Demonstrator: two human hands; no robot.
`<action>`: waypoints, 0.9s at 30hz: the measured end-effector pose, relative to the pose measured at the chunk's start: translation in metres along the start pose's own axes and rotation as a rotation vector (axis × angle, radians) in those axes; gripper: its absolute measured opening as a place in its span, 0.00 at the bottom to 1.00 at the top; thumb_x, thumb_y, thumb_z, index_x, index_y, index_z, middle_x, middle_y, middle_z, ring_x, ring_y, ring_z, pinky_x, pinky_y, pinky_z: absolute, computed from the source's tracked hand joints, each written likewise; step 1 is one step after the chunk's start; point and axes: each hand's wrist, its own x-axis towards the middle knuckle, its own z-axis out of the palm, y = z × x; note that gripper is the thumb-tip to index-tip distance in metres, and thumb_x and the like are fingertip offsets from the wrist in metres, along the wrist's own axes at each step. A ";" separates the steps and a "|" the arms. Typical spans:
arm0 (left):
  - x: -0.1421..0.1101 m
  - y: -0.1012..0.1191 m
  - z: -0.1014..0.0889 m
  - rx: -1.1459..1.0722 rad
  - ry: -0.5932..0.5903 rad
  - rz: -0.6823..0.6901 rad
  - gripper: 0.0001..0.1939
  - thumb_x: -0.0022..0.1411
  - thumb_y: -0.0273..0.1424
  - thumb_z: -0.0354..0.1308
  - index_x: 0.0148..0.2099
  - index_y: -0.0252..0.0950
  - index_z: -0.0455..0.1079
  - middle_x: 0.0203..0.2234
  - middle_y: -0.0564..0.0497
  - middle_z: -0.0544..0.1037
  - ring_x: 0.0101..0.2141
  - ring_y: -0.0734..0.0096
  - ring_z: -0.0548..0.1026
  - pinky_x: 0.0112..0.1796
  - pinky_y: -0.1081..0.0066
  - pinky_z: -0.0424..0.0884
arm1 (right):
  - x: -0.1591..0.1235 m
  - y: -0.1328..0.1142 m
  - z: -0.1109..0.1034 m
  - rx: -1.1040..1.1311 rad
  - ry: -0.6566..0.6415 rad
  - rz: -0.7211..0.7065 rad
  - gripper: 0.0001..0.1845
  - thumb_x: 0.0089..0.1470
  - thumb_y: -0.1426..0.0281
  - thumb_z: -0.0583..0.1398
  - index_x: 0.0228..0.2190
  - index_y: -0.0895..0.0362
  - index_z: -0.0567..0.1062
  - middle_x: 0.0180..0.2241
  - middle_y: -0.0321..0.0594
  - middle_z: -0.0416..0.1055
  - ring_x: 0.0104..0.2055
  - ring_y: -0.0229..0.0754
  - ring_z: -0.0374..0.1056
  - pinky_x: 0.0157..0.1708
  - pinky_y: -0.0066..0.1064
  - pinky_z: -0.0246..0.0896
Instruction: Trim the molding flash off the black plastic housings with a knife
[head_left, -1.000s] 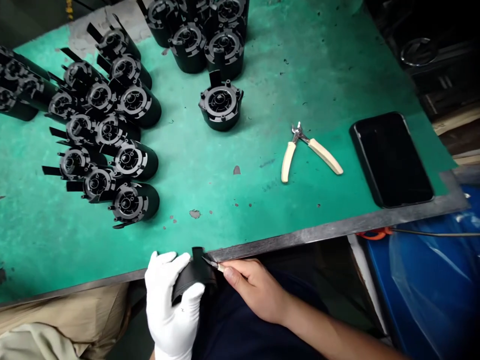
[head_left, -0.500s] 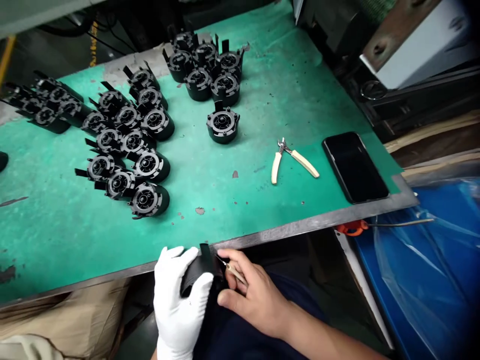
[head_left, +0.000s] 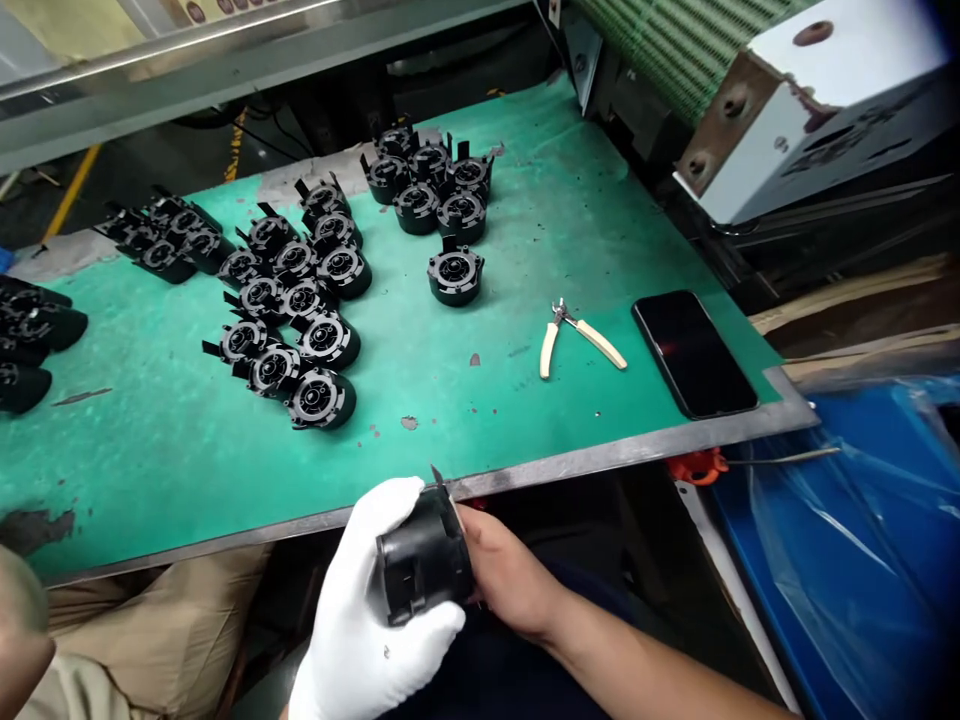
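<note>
My left hand (head_left: 360, 610), in a white glove, is wrapped round a black cylindrical plastic housing (head_left: 424, 560) in front of the table edge. The housing lies tilted on its side, its thin tab (head_left: 439, 480) pointing up. My bare right hand (head_left: 510, 575) is curled against the housing's right end. The housing hides most of its fingers and whatever they hold; the small light-handled tool seen earlier is out of sight.
Several similar black housings (head_left: 319, 400) stand in groups on the green table (head_left: 480, 440). Cutting pliers (head_left: 559, 325) with cream handles and a black phone (head_left: 697, 355) lie at the right. A white metal bracket (head_left: 810, 120) juts in above. Another person's knee (head_left: 165, 610) is at lower left.
My left hand has turned the housing and shifted slightly right, so its side now faces me. My right hand has moved behind its end, and the light-handled tool has gone from sight. The view has shifted.
</note>
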 end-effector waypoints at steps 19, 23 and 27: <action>0.000 -0.025 0.038 0.562 0.209 0.025 0.26 0.46 0.27 0.73 0.48 0.36 0.70 0.41 0.41 0.75 0.45 0.47 0.74 0.48 0.44 0.72 | 0.002 0.006 -0.029 -0.352 0.048 -0.081 0.21 0.71 0.59 0.51 0.50 0.54 0.79 0.42 0.40 0.78 0.46 0.46 0.71 0.48 0.36 0.63; 0.001 -0.028 0.039 0.551 0.216 0.045 0.25 0.46 0.27 0.73 0.47 0.36 0.71 0.39 0.42 0.75 0.43 0.50 0.75 0.47 0.46 0.73 | 0.005 0.002 -0.026 -0.398 0.081 -0.080 0.19 0.71 0.61 0.51 0.44 0.55 0.79 0.40 0.39 0.77 0.43 0.45 0.70 0.46 0.34 0.62; -0.001 -0.031 0.040 0.562 0.239 0.045 0.26 0.47 0.28 0.73 0.49 0.38 0.70 0.40 0.43 0.75 0.43 0.52 0.74 0.48 0.48 0.73 | 0.006 0.006 -0.019 -0.463 0.143 -0.068 0.20 0.71 0.60 0.51 0.34 0.55 0.76 0.31 0.36 0.71 0.35 0.42 0.64 0.37 0.32 0.59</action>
